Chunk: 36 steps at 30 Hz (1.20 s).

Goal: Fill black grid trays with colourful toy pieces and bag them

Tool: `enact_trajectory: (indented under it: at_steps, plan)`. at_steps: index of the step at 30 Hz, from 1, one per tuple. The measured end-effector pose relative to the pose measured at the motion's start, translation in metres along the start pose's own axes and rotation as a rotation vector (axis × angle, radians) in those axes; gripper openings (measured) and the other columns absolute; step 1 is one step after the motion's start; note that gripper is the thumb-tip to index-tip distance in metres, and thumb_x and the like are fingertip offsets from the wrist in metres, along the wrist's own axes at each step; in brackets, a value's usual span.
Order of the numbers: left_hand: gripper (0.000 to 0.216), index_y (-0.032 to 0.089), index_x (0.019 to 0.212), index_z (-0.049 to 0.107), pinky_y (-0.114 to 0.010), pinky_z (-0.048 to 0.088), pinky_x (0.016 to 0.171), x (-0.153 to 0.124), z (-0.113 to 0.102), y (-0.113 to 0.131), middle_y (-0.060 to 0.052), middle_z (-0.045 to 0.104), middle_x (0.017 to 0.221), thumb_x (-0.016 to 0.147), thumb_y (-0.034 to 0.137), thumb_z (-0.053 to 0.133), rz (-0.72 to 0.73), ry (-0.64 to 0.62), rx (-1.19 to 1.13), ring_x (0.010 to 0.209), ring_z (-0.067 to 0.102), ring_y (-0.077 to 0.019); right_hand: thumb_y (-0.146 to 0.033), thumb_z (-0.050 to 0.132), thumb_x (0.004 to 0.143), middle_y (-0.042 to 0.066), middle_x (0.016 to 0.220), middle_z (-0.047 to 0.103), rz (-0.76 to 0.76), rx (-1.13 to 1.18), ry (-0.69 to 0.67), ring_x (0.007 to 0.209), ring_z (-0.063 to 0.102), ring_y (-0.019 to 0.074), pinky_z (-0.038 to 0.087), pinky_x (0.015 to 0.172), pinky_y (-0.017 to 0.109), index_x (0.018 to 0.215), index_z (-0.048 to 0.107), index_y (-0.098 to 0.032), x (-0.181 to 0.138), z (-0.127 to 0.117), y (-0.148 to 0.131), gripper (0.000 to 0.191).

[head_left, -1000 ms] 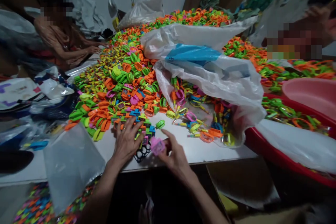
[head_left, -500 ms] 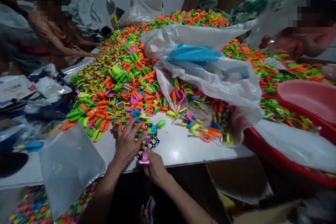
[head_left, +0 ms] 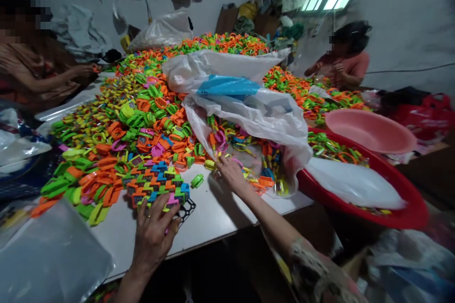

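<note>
Colourful toy watches (head_left: 159,177) stand in tight rows on a black openwork plastic rack (head_left: 188,209) at the table's front. My left hand (head_left: 154,227) lies over the near rows, fingers spread and touching the watches; a bit of pink shows beneath it. My right hand (head_left: 232,175) reaches forward to the edge of the white plastic bag (head_left: 249,109), its fingers stretched out near a yellow toy watch (head_left: 209,164). I see nothing held in it, though its fingertips are partly hidden. A single green toy watch (head_left: 197,180) lies between my hands.
A large heap of loose toy watches (head_left: 152,104) covers the table behind. To the right stand a red tub (head_left: 415,208) and a pink basin (head_left: 369,128). A clear plastic bag (head_left: 64,255) lies at front left. Co-workers sit at left (head_left: 39,66) and right (head_left: 351,61).
My right hand has left the rack, where it held a pink toy watch, and moved forward and right to the bag. My left hand stays on the rows. The view has turned right.
</note>
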<state>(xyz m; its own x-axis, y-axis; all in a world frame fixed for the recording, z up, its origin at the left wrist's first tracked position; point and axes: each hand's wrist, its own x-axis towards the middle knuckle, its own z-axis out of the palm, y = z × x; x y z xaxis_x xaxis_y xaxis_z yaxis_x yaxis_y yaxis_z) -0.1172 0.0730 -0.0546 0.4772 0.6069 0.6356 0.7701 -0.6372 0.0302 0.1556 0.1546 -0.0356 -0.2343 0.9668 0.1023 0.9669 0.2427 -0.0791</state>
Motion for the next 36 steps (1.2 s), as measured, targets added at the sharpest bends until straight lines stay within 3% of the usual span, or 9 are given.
enact_trajectory:
  at_steps: [4, 10, 14, 17, 20, 26, 30, 33, 36]
  plan:
    - [0.027, 0.022, 0.111, 0.057, -0.052, 0.022, 0.111, 0.001, -0.002, 0.001, -0.014, 0.056, 0.126, 0.084, 0.021, 0.054, 0.003, -0.019, 0.008, 0.115, 0.054, -0.0253, -0.016, 0.049, 0.089, 0.014, 0.111, 0.058, -0.185, -0.149, -0.016, 0.099, 0.052, 0.0254, 0.041, 0.083, 0.037, 0.095, 0.064, -0.015, 0.012, 0.005, 0.011, 0.016]
    - [0.028, 0.025, 0.112, 0.056, -0.053, 0.024, 0.111, -0.001, 0.002, 0.000, -0.011, 0.056, 0.126, 0.084, 0.024, 0.055, -0.013, 0.001, 0.017, 0.114, 0.055, -0.0254, -0.016, 0.048, 0.089, 0.005, 0.088, 0.060, -0.367, 0.121, 0.071, 0.082, 0.054, 0.0162, 0.040, 0.076, 0.028, 0.086, 0.061, -0.018, -0.073, 0.044, -0.010, 0.013]
    - [0.029, 0.027, 0.114, 0.055, -0.053, 0.024, 0.110, -0.002, 0.005, -0.001, -0.011, 0.055, 0.126, 0.084, 0.024, 0.054, -0.008, 0.009, 0.002, 0.114, 0.055, -0.0249, -0.016, 0.049, 0.088, 0.006, 0.095, 0.063, -0.045, 0.211, 0.088, 0.086, 0.057, 0.0165, 0.041, 0.075, 0.026, 0.098, 0.059, -0.020, -0.101, 0.048, -0.018, 0.015]
    - [0.028, 0.026, 0.113, 0.055, -0.055, 0.024, 0.109, 0.000, 0.003, 0.000, -0.012, 0.055, 0.125, 0.085, 0.025, 0.054, -0.012, 0.003, -0.002, 0.114, 0.055, -0.0260, -0.027, 0.057, 0.083, 0.007, 0.087, 0.063, 0.249, 0.234, -0.013, 0.079, 0.058, 0.0192, 0.039, 0.064, 0.026, 0.094, 0.058, -0.018, -0.094, 0.041, -0.023, 0.014]
    - [0.031, 0.026, 0.118, 0.052, -0.056, 0.023, 0.110, 0.004, -0.005, 0.001, -0.012, 0.053, 0.128, 0.086, 0.025, 0.052, -0.046, -0.013, -0.061, 0.119, 0.051, -0.0259, -0.030, 0.055, 0.082, 0.003, 0.072, 0.059, 0.405, 0.422, -0.065, 0.064, 0.054, 0.0163, 0.034, 0.057, 0.025, 0.082, 0.056, -0.018, -0.081, 0.028, -0.030, 0.012]
    - [0.029, 0.024, 0.118, 0.052, -0.052, 0.022, 0.112, 0.014, -0.013, 0.001, -0.009, 0.057, 0.125, 0.091, 0.021, 0.043, -0.232, 0.005, -0.129, 0.122, 0.049, -0.0218, -0.036, 0.065, 0.072, -0.008, 0.059, 0.041, 0.230, 1.209, 0.041, 0.053, 0.038, 0.0086, 0.028, 0.050, 0.019, 0.077, 0.052, -0.019, -0.079, 0.026, -0.077, 0.021]
    - [0.028, 0.022, 0.116, 0.053, -0.051, 0.022, 0.111, 0.013, -0.008, 0.003, -0.008, 0.061, 0.121, 0.092, 0.018, 0.040, -0.253, -0.055, -0.144, 0.123, 0.048, -0.0206, -0.029, 0.069, 0.064, -0.008, 0.057, 0.045, 0.286, 1.391, -0.060, 0.052, 0.037, 0.0083, 0.030, 0.049, 0.020, 0.075, 0.055, -0.018, -0.086, 0.049, -0.114, 0.021]
    - [0.026, 0.021, 0.113, 0.055, -0.048, 0.025, 0.111, 0.013, -0.007, 0.004, -0.008, 0.062, 0.119, 0.091, 0.018, 0.041, -0.255, -0.032, -0.170, 0.122, 0.049, -0.0202, -0.034, 0.068, 0.067, -0.002, 0.065, 0.057, 0.357, 1.527, -0.026, 0.058, 0.048, 0.0119, 0.040, 0.055, 0.023, 0.076, 0.057, -0.017, -0.083, 0.056, -0.127, 0.023]
    - [0.025, 0.019, 0.112, 0.056, -0.048, 0.025, 0.110, 0.013, -0.007, 0.005, -0.009, 0.063, 0.117, 0.091, 0.018, 0.043, -0.247, 0.013, -0.159, 0.121, 0.050, -0.0213, -0.036, 0.065, 0.070, 0.001, 0.072, 0.061, 0.281, 1.497, 0.034, 0.065, 0.055, 0.0156, 0.046, 0.060, 0.026, 0.079, 0.058, -0.018, -0.076, 0.059, -0.133, 0.022]
